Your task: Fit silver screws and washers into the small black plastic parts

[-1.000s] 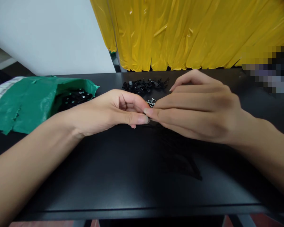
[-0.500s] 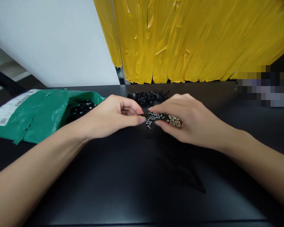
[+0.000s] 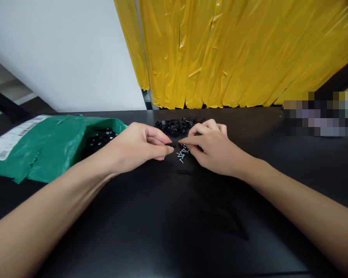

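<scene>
Black counter carries all the work, which sits near its far edge under a yellow plastic curtain. Left hand has its fingers clamped on a small black part, held just above the counter. Right hand meets it from the other side, its fingers pinched together at the part's end; whether they hold a screw cannot be told. Loose silver screws lie directly beneath the two hands. A pile of black parts lies just behind, and a green mailing bag with more black pieces in its mouth lies toward the left edge. Judgement: a fastener is being fitted to the held part. The next move calls for steady alignment and a firm pinch, as the pieces are tiny.
</scene>
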Tool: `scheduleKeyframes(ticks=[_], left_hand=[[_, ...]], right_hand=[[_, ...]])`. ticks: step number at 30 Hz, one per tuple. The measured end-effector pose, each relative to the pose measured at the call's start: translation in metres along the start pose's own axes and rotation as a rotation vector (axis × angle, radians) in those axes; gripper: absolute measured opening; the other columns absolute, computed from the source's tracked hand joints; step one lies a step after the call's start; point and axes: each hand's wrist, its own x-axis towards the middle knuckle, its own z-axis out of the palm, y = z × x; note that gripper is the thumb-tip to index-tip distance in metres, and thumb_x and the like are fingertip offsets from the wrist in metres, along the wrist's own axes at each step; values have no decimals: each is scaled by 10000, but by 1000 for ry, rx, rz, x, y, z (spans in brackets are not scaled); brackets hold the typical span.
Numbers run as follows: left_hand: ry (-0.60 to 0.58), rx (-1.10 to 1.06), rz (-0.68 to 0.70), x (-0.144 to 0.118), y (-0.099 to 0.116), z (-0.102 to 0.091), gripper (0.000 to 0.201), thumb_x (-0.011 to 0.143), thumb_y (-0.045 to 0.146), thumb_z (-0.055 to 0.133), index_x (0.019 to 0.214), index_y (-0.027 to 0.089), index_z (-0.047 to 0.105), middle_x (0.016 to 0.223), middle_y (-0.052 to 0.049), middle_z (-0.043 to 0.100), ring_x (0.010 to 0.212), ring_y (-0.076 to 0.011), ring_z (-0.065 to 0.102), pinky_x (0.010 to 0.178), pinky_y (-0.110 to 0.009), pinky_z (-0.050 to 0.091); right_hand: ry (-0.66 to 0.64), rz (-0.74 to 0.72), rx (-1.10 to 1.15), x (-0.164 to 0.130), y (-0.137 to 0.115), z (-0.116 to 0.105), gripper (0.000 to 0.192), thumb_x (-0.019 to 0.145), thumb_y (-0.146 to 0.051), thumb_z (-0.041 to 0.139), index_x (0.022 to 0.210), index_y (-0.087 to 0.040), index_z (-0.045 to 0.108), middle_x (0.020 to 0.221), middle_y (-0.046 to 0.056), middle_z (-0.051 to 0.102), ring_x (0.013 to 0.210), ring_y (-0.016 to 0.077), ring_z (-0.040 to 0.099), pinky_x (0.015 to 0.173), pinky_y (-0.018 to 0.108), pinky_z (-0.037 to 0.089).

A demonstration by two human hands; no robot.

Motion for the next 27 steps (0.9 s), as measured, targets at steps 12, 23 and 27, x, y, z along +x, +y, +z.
scheduleKeyframes(ticks=[12,23,27], left_hand=[[-19,-89,15,2,-3,2,217,672,248,871,860,169,797,799,-63,821,752,-192,783,704,-243,632],[24,-54,20,3,-1,9,206,673,255,884,836,174,787,777,-51,804,719,-167,760,696,-235,619],[34,-14,41,2,-1,9,175,689,266,877,807,180,780,740,-35,788,672,-140,730,653,-211,594]], right_hand=[[33,23,55,2,1,1,164,978,-249,599,966,-267,761,1048,69,704,1079,320,499,842,463,277],[3,4,48,2,-1,2,192,996,-175,498,961,-216,682,1102,99,665,1077,321,488,849,464,288],[11,18,68,2,-1,1,170,988,-212,527,945,-221,691,1076,84,670,1092,325,491,854,467,278]])
